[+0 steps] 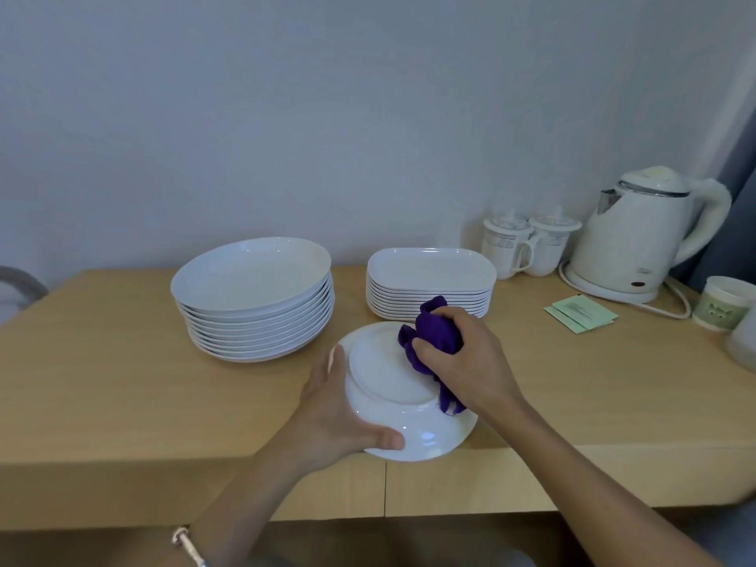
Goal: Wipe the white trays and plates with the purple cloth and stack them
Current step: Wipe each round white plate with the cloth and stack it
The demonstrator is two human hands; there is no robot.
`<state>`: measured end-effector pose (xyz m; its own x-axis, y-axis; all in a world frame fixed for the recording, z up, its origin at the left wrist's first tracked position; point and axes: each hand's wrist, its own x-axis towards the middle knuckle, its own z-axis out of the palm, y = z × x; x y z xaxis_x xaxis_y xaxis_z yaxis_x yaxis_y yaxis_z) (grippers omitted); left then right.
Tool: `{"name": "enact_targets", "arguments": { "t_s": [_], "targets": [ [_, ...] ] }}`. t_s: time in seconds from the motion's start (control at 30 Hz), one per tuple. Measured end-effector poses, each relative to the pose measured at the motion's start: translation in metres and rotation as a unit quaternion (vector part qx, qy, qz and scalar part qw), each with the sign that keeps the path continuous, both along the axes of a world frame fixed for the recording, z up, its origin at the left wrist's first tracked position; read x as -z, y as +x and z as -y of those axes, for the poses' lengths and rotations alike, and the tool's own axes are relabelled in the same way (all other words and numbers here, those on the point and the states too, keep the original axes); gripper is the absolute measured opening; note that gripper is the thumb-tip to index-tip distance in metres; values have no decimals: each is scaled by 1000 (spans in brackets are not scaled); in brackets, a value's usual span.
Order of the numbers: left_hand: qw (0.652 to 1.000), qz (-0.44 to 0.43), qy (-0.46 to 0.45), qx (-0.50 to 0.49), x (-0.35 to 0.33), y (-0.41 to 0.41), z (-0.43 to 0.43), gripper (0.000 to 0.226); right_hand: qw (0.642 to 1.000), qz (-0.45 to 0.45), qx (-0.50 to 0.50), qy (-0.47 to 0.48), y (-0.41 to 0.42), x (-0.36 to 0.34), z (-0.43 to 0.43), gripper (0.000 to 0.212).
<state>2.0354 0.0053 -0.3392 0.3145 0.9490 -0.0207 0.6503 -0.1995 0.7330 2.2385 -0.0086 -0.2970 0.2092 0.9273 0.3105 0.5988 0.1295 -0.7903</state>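
over the upturned plate [392, 380], right fingers [427, 347] bunch purple cloth [437, 331]; left fingers [384, 439] grip rim.

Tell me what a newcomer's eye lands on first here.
The purple cloth, bunched in the grip of the right hand, stands out against an upturned white plate that the left hand holds at the near edge of the table. Behind it stand two white stacks: round plates on the left, trays on the right.
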Motion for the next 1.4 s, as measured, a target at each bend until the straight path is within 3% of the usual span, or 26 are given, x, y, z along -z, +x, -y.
{"name": "enact_targets", "arguments": {
  "t_s": [0.23,0.37,0.47,0.63,0.8,0.97,1.17,1.3,1.4],
  "targets": [
    [999,-11,30,-6,4,-2,3,137,999,31,-14,9,-4,4,-1,44],
    [993,-85,81,-17,5,-2,5,125,990,100,-98,18,-18,6,0,49],
    [992,-70,105,-21,5,-2,8,114,972,157,-174,32,-45,6,-15,52],
    [993,-70,97,-14,0,-5,13,120,952,257,-166,6,-74,-1,-68,43],
    [991,-118,62,0,-2,-15,12,124,978,130,-156,-52,-42,-10,-75,17],
    [991,-123,47,7,-4,-18,10,123,990,58,-93,-84,2,-7,-64,27],
    [992,-111,57,3,-4,-17,10,125,998,-37,-42,-39,31,13,-3,22],
    [993,-103,64,-17,-1,-14,12,123,999,-10,-30,5,12,32,48,41],
    [989,-121,67,-49,-2,-2,22,132,992,81,-79,48,-22,43,73,62]
  ]
}}
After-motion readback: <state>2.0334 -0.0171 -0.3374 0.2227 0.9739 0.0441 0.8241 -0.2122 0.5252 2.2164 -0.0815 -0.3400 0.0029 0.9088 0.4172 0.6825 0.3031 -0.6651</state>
